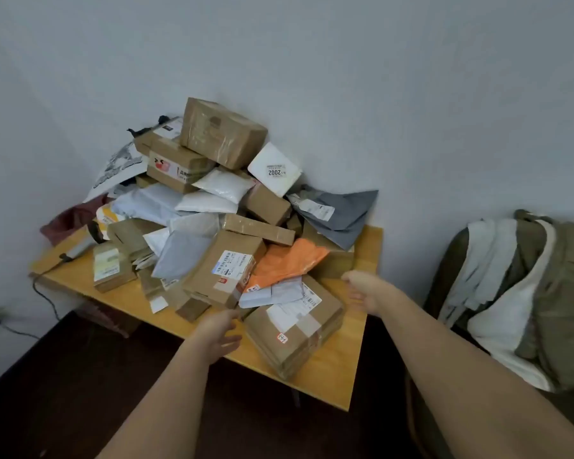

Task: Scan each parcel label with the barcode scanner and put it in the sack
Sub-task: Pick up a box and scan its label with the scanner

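Both hands out over near edge of worktop [332, 382], neither holding anything. L hand [217, 336] fingers loosely extended, just beside near-left edge of the taped brown box [292, 329]. R hand [367, 293] relaxed, fingers slightly curled, by the box's far-right corner; contact w/ box can't tell.

Parcels: big heap on worktop against wall, boxes + poly mailers. Nearest is the taped brown box at front; its white label [295, 309] faces up, partly under a pale mailer [272, 293]. Orange mailer [285, 263] just behind.

Scanner [80, 248]: grey, corded, lying at far-left of worktop, well apart from both hands. Sack [524, 293]: olive/white, open, off to right of worktop.

Step, prob.: lift front box w/ both hands. To do well: grip opposite sides, slide toward self so the mailer resting on it drops off w/o dragging heap. Keep label up + uncovered, then free one hand for scanner. Cord trails off left edge, mind snag.
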Action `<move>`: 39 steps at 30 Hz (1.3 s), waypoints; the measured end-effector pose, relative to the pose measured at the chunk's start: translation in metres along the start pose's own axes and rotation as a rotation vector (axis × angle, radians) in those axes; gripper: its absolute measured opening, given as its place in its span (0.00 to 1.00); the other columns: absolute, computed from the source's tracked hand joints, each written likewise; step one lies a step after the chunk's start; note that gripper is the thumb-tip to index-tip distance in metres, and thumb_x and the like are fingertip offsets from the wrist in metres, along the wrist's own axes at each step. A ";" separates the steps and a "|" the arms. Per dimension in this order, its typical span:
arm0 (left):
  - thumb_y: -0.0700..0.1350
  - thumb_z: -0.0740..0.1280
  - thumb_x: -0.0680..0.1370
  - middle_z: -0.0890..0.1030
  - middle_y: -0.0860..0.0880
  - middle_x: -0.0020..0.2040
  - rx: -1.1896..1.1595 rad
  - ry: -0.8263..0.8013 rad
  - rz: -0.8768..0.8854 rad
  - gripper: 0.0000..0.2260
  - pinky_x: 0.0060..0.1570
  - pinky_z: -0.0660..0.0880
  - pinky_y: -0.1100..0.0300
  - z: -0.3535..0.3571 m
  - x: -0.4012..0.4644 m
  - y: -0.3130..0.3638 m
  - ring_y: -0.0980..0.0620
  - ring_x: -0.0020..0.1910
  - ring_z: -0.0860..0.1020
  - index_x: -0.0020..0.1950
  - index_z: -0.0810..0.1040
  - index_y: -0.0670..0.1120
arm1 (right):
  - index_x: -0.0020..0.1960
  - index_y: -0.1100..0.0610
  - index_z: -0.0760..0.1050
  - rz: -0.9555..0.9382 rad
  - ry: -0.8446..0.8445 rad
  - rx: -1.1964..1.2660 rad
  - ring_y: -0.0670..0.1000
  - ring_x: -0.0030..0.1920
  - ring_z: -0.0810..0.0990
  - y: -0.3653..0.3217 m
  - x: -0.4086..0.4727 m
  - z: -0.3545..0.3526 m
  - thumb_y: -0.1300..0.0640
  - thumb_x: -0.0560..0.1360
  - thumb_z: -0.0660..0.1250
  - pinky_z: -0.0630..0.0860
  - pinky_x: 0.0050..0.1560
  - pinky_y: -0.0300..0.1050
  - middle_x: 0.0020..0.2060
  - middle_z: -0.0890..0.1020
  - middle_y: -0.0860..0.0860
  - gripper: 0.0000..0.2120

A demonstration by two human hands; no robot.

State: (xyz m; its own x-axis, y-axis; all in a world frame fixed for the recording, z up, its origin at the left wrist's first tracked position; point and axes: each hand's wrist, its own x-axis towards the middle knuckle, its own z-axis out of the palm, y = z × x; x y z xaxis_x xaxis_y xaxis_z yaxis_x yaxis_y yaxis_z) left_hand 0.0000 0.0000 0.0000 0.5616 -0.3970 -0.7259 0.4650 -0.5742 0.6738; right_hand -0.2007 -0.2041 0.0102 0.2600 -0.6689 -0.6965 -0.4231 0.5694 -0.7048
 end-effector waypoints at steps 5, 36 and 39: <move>0.51 0.68 0.78 0.66 0.47 0.74 0.143 -0.062 -0.059 0.30 0.64 0.72 0.46 0.019 0.031 -0.013 0.41 0.68 0.70 0.77 0.59 0.50 | 0.42 0.53 0.69 0.168 -0.061 -0.134 0.52 0.49 0.76 0.013 0.019 0.013 0.57 0.81 0.62 0.75 0.46 0.49 0.41 0.71 0.49 0.10; 0.44 0.76 0.73 0.81 0.51 0.47 0.514 -0.541 -0.106 0.12 0.49 0.80 0.55 0.071 0.056 -0.017 0.52 0.49 0.80 0.51 0.76 0.46 | 0.78 0.54 0.58 0.392 0.031 0.092 0.68 0.71 0.66 0.092 0.008 0.006 0.59 0.72 0.77 0.60 0.64 0.81 0.72 0.68 0.60 0.42; 0.43 0.76 0.72 0.81 0.49 0.49 0.542 -0.551 -0.060 0.13 0.47 0.81 0.58 0.081 0.050 -0.007 0.51 0.50 0.80 0.51 0.75 0.47 | 0.73 0.62 0.66 0.412 0.044 0.112 0.65 0.71 0.67 0.091 0.000 -0.008 0.59 0.71 0.78 0.57 0.69 0.78 0.70 0.72 0.60 0.36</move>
State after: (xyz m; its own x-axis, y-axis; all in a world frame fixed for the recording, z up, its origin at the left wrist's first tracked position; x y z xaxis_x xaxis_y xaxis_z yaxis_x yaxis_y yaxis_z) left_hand -0.0302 -0.0741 -0.0521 0.0587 -0.5714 -0.8186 0.0040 -0.8198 0.5726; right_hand -0.2463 -0.1564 -0.0530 0.0509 -0.3931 -0.9181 -0.3865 0.8399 -0.3810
